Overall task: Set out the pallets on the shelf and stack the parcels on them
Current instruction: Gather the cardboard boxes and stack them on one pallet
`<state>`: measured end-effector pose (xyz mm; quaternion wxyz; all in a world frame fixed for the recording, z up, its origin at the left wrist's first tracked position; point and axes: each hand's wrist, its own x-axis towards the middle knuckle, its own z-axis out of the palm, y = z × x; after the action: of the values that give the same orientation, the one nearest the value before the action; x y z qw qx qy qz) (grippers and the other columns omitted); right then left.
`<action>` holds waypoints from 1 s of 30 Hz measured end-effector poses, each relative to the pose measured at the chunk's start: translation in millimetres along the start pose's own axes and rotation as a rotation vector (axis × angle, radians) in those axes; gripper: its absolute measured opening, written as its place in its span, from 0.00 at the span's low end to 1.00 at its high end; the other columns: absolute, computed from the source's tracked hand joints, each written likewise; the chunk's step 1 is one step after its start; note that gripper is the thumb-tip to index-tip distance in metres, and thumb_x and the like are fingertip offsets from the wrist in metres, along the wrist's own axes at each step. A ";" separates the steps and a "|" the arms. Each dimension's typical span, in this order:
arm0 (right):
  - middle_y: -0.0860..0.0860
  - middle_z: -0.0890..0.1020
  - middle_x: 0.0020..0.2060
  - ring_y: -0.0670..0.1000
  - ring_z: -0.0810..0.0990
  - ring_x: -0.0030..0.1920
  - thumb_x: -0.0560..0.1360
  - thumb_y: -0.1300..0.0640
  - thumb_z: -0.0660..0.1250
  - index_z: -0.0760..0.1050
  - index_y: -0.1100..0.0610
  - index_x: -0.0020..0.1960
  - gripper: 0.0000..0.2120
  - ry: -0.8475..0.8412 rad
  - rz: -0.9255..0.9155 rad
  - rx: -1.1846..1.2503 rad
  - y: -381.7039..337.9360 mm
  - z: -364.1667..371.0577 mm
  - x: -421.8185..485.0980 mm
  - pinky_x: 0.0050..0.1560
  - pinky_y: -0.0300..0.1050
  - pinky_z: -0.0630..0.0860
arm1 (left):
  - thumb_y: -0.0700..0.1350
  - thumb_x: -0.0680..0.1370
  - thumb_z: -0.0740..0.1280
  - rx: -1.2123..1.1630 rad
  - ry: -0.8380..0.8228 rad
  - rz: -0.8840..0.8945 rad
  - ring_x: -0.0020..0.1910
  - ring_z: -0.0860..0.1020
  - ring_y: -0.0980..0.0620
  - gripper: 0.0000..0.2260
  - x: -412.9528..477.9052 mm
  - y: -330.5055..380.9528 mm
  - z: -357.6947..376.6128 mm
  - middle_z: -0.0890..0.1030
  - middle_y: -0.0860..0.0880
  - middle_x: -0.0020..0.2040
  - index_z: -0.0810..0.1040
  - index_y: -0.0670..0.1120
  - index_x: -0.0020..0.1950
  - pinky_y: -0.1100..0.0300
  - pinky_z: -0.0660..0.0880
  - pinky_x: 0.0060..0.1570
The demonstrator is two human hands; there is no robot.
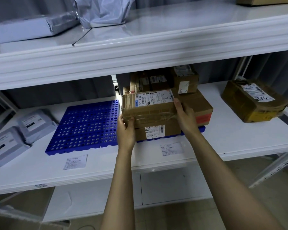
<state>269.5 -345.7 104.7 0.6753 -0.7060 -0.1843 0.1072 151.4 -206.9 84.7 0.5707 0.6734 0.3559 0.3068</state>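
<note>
On the middle shelf lies a bare blue perforated pallet. Right of it a second blue pallet is mostly hidden under stacked cardboard parcels. I hold a taped brown parcel with a white label on top of that stack, resting on a lower labelled box. My left hand grips its front left corner, thumb on the front face. My right hand grips its right end, fingers along the side. More boxes stand behind.
A brown parcel lies alone at the shelf's right. Two grey mailer bags lie at the left. Paper labels are stuck on the shelf's front. The upper shelf carries grey bags and overhangs the stack.
</note>
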 end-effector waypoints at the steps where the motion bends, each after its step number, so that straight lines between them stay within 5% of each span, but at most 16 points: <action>1: 0.36 0.76 0.46 0.35 0.76 0.44 0.81 0.45 0.56 0.71 0.48 0.60 0.12 0.009 -0.004 0.000 0.6 0.1 -1.1 0.37 0.19 0.68 | 0.54 0.80 0.60 -0.006 0.006 -0.010 0.63 0.73 0.48 0.20 -1.2 -0.3 0.2 0.74 0.49 0.65 0.65 0.49 0.71 0.45 0.72 0.63; 12: 0.36 0.77 0.47 0.36 0.77 0.46 0.81 0.45 0.57 0.72 0.47 0.58 0.11 0.073 -0.053 -0.024 7.7 -4.7 -3.1 0.40 0.21 0.70 | 0.51 0.80 0.63 -0.052 0.080 0.017 0.60 0.71 0.55 0.22 -17.7 10.3 -1.0 0.72 0.49 0.67 0.64 0.48 0.72 0.59 0.70 0.55; 21: 0.42 0.78 0.49 0.39 0.76 0.49 0.81 0.46 0.57 0.73 0.53 0.64 0.17 -0.005 -0.040 -0.056 4.1 -4.4 -0.9 0.46 0.31 0.69 | 0.50 0.78 0.66 0.033 -0.005 0.022 0.62 0.71 0.52 0.24 -19.9 17.2 -3.5 0.72 0.49 0.67 0.63 0.49 0.71 0.50 0.72 0.62; 30: 0.41 0.77 0.47 0.39 0.75 0.47 0.81 0.47 0.57 0.74 0.53 0.63 0.16 0.064 -0.078 -0.089 -1.3 -10.5 -26.6 0.43 0.28 0.68 | 0.47 0.78 0.66 0.118 0.050 0.046 0.68 0.68 0.47 0.25 -42.4 29.0 -17.3 0.68 0.47 0.71 0.62 0.47 0.73 0.48 0.71 0.63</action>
<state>249.4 -366.0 104.1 0.6523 -0.7308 -0.1947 0.0497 117.3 -235.3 115.7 0.5136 0.7062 0.3718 0.3150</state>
